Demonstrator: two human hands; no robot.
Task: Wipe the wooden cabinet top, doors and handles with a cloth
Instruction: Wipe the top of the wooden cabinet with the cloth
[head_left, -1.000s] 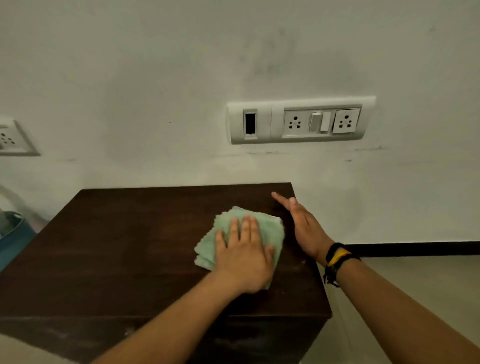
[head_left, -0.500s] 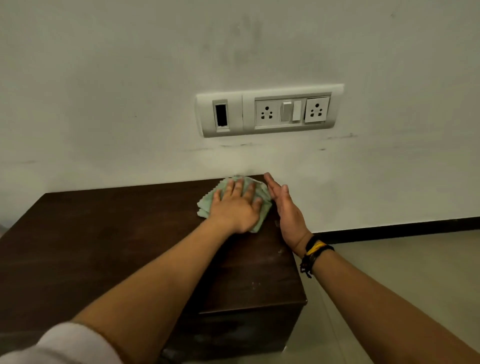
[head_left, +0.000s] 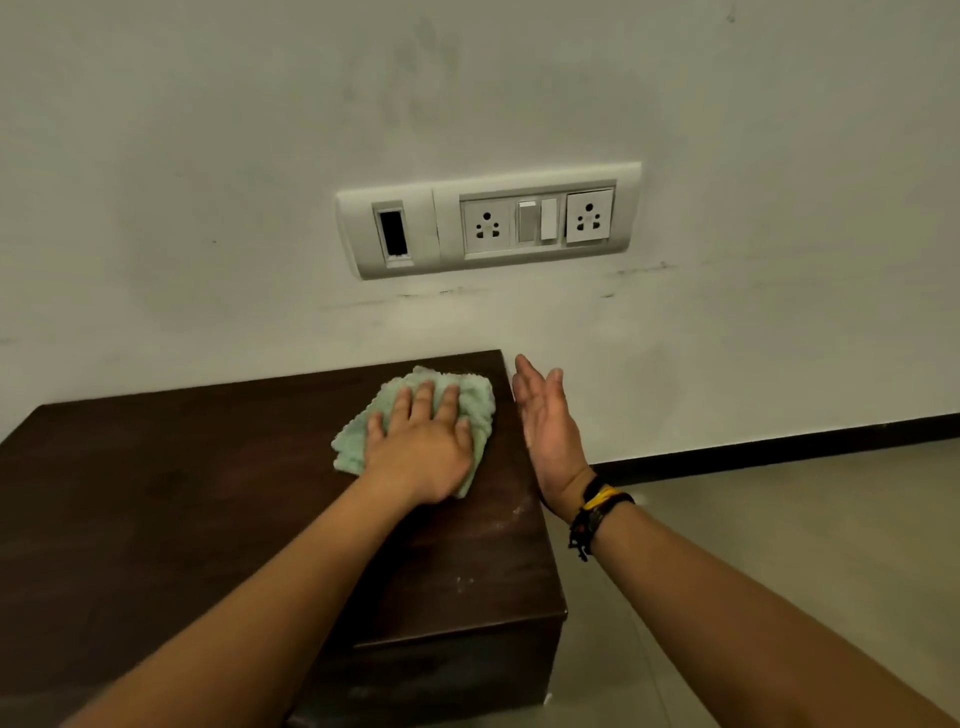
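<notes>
A dark wooden cabinet top (head_left: 156, 499) fills the lower left, its back edge against the wall. A folded pale green cloth (head_left: 467, 400) lies near the top's far right corner. My left hand (head_left: 421, 447) presses flat on the cloth with fingers spread. My right hand (head_left: 545, 421) is held edge-on beside the cabinet's right edge, fingers straight and together, palm facing left, holding nothing; bands circle its wrist. A strip of the cabinet's front (head_left: 441, 670) shows at the bottom; no handles are in view.
A white switch and socket panel (head_left: 488, 223) sits on the wall above the cabinet. Pale tiled floor (head_left: 779, 545) lies to the right, with a dark skirting strip (head_left: 779, 441) along the wall's foot. Dusty specks mark the top's right side (head_left: 498, 525).
My left hand slid the cloth from mid-top to the far right corner, then back a little. My right hand lifted off the top's right edge and now hovers just beside it.
</notes>
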